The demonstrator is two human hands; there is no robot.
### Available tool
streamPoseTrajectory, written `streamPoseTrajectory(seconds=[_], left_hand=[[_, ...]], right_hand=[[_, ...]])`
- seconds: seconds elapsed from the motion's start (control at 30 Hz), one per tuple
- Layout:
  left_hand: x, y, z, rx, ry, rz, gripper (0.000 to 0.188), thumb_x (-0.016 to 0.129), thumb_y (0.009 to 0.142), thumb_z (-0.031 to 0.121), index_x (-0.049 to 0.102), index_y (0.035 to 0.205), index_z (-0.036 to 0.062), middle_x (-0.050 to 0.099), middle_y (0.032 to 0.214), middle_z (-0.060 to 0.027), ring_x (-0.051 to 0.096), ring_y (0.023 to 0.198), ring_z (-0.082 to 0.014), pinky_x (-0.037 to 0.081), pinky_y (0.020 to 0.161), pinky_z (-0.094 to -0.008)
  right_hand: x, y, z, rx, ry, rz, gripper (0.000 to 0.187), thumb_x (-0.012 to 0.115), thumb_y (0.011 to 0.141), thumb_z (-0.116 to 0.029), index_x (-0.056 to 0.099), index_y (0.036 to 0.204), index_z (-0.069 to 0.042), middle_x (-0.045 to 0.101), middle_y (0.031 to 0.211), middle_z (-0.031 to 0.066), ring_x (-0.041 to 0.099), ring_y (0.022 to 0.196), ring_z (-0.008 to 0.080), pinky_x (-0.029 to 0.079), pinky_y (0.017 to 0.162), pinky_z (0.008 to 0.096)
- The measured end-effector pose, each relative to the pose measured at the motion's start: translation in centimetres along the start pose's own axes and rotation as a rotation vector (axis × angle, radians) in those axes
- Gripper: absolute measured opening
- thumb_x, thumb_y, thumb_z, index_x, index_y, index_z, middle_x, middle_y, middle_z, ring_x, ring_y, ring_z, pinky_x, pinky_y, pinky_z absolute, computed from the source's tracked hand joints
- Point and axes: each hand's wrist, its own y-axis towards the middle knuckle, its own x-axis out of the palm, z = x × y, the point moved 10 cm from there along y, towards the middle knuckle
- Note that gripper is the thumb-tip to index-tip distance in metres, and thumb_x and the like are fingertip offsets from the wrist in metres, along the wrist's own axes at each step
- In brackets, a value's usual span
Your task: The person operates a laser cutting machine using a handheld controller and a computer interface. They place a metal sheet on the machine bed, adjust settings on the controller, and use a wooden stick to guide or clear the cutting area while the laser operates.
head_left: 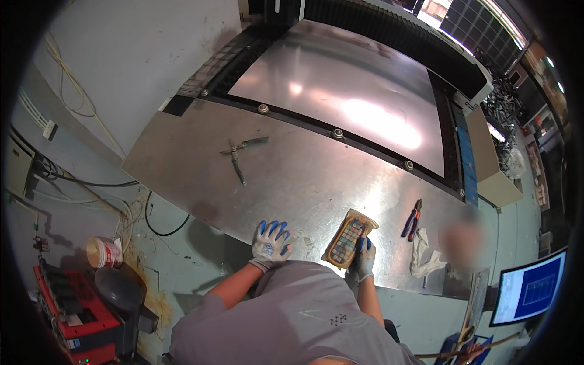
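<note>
My left hand (271, 242), in a white glove with blue fingertips, rests flat with spread fingers on the near edge of a large steel table (286, 176). My right hand (364, 258), gloved the same way, grips the lower end of a yellowish handheld keypad controller (348, 238) that lies tilted on the table edge. Its thumb lies over the buttons.
A big shiny metal sheet (347, 97) lies on the machine bed beyond. Metal pliers (240, 153) lie far left on the table; red-and-blue pliers (412, 218) and a white glove (423, 255) lie at right. A monitor (528, 293) stands lower right, a red machine (73, 316) lower left.
</note>
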Motion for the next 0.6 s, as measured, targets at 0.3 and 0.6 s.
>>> streamPoseTrajectory(seconds=[0.3, 0.6], left_hand=[[0.6, -0.1, -0.3, -0.002, -0.015, -0.026, 0.048, 0.066, 0.083, 0.044, 0.076, 0.121, 0.0164, 0.062, 0.142, -0.0086, 0.053, 0.134, -0.0322, 0.033, 0.118, -0.0592], [-0.2, 0.1, 0.1, 0.016, -0.025, 0.029, 0.046, 0.069, 0.078, 0.042, 0.075, 0.117, 0.016, 0.064, 0.135, -0.011, 0.057, 0.128, -0.0343, 0.037, 0.114, -0.0594]], right_hand=[[-0.9, 1.0, 1.0, -0.024, -0.104, -0.005, 0.048, 0.057, 0.111, -0.044, 0.069, 0.11, 0.002, 0.069, 0.094, 0.0027, 0.06, 0.08, 0.0117, 0.052, 0.074, 0.0292], [-1.0, 1.1, 1.3, 0.016, -0.066, -0.022, 0.042, 0.059, 0.111, -0.04, 0.067, 0.117, 0.001, 0.067, 0.095, 0.0033, 0.061, 0.079, 0.0135, 0.053, 0.072, 0.0319]])
